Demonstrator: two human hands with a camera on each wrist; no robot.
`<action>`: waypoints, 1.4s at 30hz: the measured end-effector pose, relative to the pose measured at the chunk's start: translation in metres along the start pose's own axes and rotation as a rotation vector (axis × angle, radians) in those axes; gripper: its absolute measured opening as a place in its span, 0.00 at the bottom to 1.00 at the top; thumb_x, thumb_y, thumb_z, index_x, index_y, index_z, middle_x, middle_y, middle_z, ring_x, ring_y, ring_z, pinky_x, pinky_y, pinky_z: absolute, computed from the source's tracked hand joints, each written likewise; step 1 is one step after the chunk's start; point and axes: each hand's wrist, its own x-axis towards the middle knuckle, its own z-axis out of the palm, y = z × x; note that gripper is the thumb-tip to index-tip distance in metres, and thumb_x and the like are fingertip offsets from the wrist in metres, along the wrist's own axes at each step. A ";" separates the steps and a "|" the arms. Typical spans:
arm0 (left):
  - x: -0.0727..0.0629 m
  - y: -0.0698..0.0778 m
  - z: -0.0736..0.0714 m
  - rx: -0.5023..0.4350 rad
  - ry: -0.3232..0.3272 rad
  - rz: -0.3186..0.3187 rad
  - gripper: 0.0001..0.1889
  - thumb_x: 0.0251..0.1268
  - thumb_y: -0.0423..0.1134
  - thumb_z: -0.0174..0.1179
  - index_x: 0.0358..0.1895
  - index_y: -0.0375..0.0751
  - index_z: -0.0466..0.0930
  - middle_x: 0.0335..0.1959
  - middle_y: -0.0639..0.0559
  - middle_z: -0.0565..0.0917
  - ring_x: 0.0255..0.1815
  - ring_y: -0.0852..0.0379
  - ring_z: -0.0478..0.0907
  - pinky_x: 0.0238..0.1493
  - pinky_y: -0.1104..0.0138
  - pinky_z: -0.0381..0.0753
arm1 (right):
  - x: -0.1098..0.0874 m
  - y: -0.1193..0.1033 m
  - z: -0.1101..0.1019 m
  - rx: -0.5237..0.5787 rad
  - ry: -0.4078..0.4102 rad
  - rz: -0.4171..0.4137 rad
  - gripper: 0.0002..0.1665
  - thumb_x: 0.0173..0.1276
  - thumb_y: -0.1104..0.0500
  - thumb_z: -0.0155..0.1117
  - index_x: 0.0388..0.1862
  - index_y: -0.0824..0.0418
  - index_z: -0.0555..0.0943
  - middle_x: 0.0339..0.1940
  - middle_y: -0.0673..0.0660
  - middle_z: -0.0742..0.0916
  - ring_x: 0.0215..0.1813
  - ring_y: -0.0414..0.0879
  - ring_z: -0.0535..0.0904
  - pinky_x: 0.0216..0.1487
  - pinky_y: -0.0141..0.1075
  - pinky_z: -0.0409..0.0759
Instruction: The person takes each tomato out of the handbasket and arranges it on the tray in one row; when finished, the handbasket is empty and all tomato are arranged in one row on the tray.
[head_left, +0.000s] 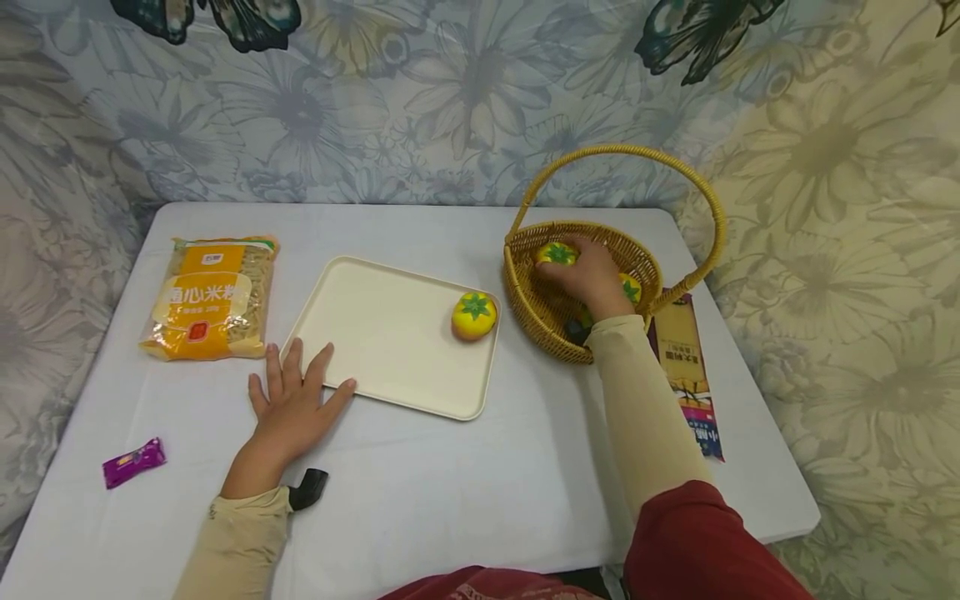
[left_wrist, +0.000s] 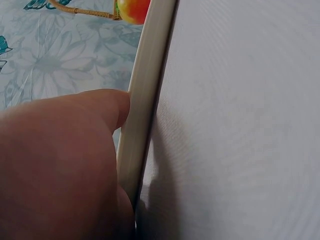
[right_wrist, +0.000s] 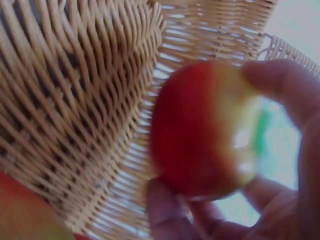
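My right hand [head_left: 588,271] reaches into the wicker basket [head_left: 551,333] and grips a tomato [head_left: 556,253], yellow on top with a green star-shaped calyx. In the right wrist view thumb and fingers are curled round this tomato [right_wrist: 205,130], whose lower side is red. Another tomato [head_left: 630,288] lies in the basket beside the hand, partly hidden by it. My left hand [head_left: 294,415] spreads its fingers at the near-left corner of the cream tray [head_left: 390,350], with the thumb touching the tray's edge [left_wrist: 137,100]. One tomato [head_left: 474,316] sits at the tray's right end.
A yellow-labelled bag of dry noodles [head_left: 206,298] lies left of the tray. Nearer the front left is a small purple wrapped candy [head_left: 134,462]. Right of the basket, a flat packet [head_left: 686,367] lies partly under my forearm. The basket's tall handle [head_left: 712,208] arches above its rim.
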 end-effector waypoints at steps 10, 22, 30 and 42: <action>-0.001 0.000 0.001 -0.001 -0.002 0.005 0.45 0.80 0.68 0.46 0.87 0.43 0.48 0.86 0.31 0.28 0.80 0.37 0.06 0.68 0.29 0.13 | -0.025 -0.028 -0.011 0.084 0.181 -0.104 0.48 0.65 0.34 0.74 0.78 0.53 0.73 0.67 0.66 0.74 0.56 0.58 0.74 0.52 0.51 0.81; 0.002 0.002 -0.002 0.020 -0.012 -0.009 0.45 0.80 0.67 0.48 0.87 0.43 0.49 0.86 0.32 0.27 0.80 0.37 0.06 0.69 0.29 0.14 | -0.065 -0.089 0.023 0.189 0.108 -0.284 0.43 0.62 0.40 0.80 0.73 0.52 0.78 0.61 0.59 0.77 0.56 0.52 0.75 0.57 0.47 0.80; 0.002 0.000 -0.001 0.021 -0.006 -0.015 0.45 0.80 0.67 0.48 0.86 0.42 0.49 0.86 0.32 0.28 0.80 0.37 0.06 0.69 0.29 0.14 | -0.061 -0.107 0.075 0.152 -0.025 -0.323 0.41 0.63 0.38 0.78 0.73 0.49 0.79 0.56 0.57 0.78 0.50 0.51 0.77 0.51 0.46 0.82; 0.002 0.003 -0.002 0.016 -0.008 -0.018 0.45 0.80 0.66 0.49 0.86 0.42 0.50 0.86 0.31 0.29 0.80 0.37 0.06 0.69 0.29 0.14 | -0.053 -0.105 0.114 -0.025 -0.051 -0.398 0.38 0.64 0.41 0.77 0.72 0.46 0.80 0.59 0.55 0.80 0.56 0.53 0.73 0.56 0.47 0.75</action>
